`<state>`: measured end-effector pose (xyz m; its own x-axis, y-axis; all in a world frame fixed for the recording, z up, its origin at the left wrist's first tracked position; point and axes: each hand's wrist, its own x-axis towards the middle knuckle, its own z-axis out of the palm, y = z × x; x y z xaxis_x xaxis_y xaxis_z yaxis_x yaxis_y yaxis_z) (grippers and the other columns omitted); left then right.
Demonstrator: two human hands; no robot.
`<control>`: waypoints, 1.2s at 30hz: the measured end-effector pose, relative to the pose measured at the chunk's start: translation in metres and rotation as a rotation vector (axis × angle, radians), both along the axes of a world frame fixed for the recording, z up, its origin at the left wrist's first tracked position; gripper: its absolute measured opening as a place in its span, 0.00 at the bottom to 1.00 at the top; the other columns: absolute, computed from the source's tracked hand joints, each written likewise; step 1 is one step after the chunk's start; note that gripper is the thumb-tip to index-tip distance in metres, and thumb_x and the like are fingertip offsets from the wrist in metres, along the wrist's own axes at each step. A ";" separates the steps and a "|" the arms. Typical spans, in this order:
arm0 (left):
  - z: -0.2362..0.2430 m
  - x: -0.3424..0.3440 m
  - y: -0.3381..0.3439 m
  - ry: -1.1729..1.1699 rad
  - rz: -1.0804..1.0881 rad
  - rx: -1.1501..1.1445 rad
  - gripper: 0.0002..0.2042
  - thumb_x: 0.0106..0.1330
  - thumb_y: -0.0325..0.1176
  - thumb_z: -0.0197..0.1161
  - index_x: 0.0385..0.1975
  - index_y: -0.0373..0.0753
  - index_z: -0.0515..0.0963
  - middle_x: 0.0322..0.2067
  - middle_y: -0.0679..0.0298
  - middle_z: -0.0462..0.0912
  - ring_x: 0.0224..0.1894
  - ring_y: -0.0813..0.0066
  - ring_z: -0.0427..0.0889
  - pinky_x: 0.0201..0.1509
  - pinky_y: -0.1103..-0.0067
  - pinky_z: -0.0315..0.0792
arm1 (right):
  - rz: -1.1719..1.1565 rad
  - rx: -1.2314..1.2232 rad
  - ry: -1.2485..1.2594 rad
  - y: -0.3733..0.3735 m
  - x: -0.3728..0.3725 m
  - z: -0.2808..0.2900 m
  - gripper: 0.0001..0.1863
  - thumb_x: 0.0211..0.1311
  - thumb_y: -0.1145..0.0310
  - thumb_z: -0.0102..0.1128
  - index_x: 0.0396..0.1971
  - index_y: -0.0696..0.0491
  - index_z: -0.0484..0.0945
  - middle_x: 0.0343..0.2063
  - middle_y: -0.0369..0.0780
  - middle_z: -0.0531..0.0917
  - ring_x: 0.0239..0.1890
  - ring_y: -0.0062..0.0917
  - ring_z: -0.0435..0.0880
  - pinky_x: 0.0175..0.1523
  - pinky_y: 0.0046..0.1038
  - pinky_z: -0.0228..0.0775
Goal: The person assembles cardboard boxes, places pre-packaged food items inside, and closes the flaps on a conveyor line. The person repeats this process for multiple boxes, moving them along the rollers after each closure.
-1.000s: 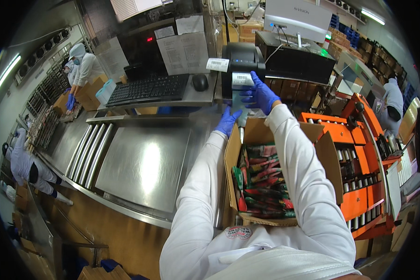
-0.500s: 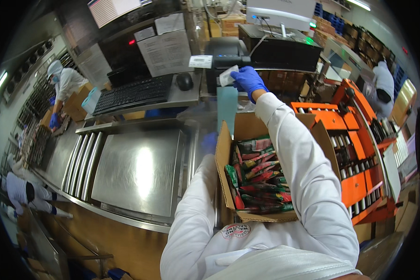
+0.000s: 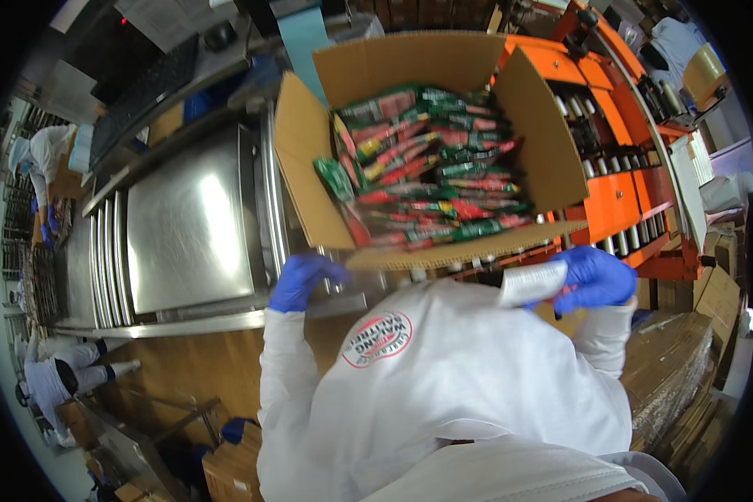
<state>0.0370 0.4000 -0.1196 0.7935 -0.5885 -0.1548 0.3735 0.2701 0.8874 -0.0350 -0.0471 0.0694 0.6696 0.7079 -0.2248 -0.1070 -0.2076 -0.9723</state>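
Note:
An open cardboard box (image 3: 427, 71) stands in front of me with its flaps up. Rows of green and red plastic pouches (image 3: 431, 167) fill it. At the box's near left corner is my left hand (image 3: 299, 281) in a blue glove, its fingers reaching toward the box and holding nothing that shows. My right hand (image 3: 601, 280), gloved in blue too, pinches a white printed label (image 3: 531, 284) close to my chest, just below the near right side of the box.
Left of the box lies a steel platform (image 3: 188, 222), with metal rollers (image 3: 105, 259) beyond it. An orange roller machine (image 3: 615, 184) stands to the right. A keyboard (image 3: 155, 96) and mouse (image 3: 220, 35) rest on a shelf. Other people (image 3: 46, 159) work at the far left.
My right hand has come back from the printer with the label, down to the near side of the box. My left hand has drawn back toward the near left corner. The view has tilted down.

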 end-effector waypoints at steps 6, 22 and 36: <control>0.021 -0.023 -0.064 0.021 -0.167 0.236 0.22 0.63 0.46 0.56 0.45 0.30 0.76 0.39 0.51 0.81 0.42 0.64 0.81 0.44 0.74 0.74 | -0.541 -0.147 0.168 0.050 -0.006 -0.162 0.17 0.57 0.62 0.62 0.40 0.60 0.79 0.36 0.39 0.83 0.37 0.18 0.78 0.45 0.21 0.70; 0.006 -0.037 -0.177 -0.265 -0.190 0.194 0.14 0.66 0.30 0.54 0.51 0.37 0.75 0.49 0.63 0.78 0.51 0.75 0.74 0.57 0.79 0.65 | -0.924 -0.118 -0.031 0.064 0.001 -0.214 0.18 0.55 0.59 0.64 0.35 0.60 0.82 0.29 0.42 0.84 0.31 0.19 0.79 0.39 0.21 0.69; 0.014 -0.029 -0.091 -0.995 -0.109 0.895 0.14 0.65 0.30 0.54 0.50 0.41 0.75 0.44 0.61 0.80 0.44 0.70 0.79 0.51 0.76 0.71 | -1.447 -0.001 -0.344 -0.031 -0.017 -0.154 0.08 0.64 0.71 0.54 0.40 0.56 0.76 0.34 0.31 0.78 0.37 0.14 0.75 0.43 0.18 0.68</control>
